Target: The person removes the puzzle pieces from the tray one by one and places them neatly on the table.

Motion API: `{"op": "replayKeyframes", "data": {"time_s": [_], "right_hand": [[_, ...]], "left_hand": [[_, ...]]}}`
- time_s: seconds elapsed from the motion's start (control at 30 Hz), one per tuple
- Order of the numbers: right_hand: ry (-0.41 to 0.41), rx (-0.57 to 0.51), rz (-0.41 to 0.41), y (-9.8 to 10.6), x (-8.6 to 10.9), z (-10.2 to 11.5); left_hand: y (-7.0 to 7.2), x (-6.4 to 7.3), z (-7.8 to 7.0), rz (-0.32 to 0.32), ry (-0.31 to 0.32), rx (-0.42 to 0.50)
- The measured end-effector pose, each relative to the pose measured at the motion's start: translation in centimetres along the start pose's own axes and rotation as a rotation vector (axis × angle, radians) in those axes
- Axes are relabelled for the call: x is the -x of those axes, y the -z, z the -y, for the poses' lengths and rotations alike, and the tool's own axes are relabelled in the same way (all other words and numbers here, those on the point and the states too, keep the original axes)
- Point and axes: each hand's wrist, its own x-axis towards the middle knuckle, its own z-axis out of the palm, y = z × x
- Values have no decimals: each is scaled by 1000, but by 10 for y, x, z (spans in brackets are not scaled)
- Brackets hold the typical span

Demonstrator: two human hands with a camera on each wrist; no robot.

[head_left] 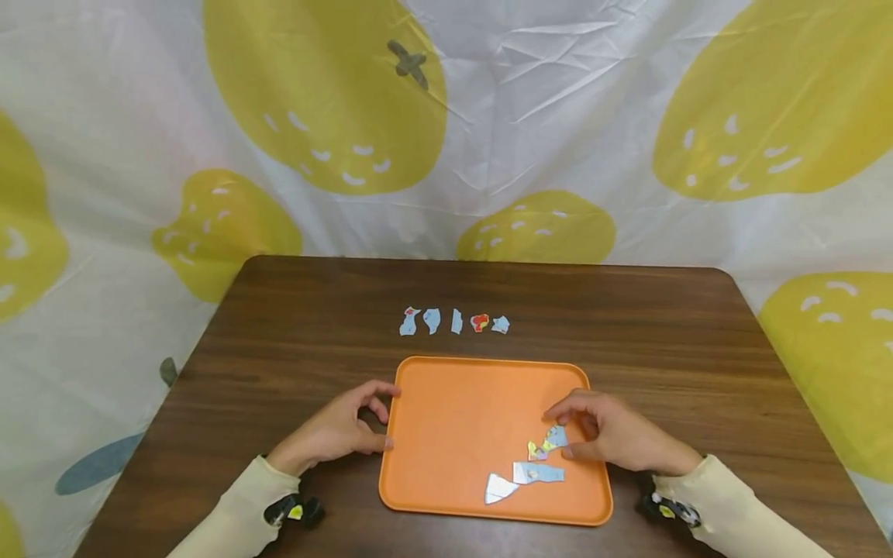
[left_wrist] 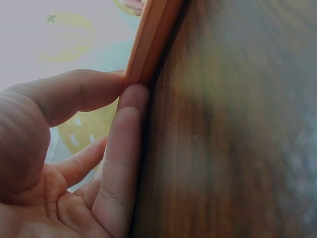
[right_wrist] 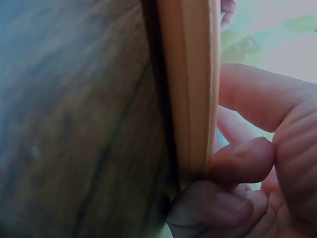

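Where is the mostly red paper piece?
Head view: the red paper piece lies on the wooden table, beyond the orange tray, second from right in its row.

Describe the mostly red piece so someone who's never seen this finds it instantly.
On the dark brown wood-grain table, beyond the far rim of the orange rectangular tray, lies a row of five small flat pieces. The irregular red-and-yellow piece is fourth from left, mostly red; its neighbours are mostly pale blue.

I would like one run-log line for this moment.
left hand: touches left rim of orange tray | right hand: over tray, beside cut pieces | five more pieces: row beyond tray
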Motion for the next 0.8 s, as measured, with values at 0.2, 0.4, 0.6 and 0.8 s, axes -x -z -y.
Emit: {"op": "replayKeyframes", "data": {"time_s": [0.2, 0.4, 0.6, 0.8], "right_hand": [[37, 60, 41, 3, -1, 2], [46, 75, 61, 4, -4, 3], [66, 29, 44, 4, -6, 4], [45, -15, 24, 6, -7, 5]], "left_hand": [[0, 0, 1, 5, 2, -3], [0, 2, 1, 8, 0, 10], [0, 1, 2, 12, -5, 20], [1, -1, 4, 17, -15, 24]]}}
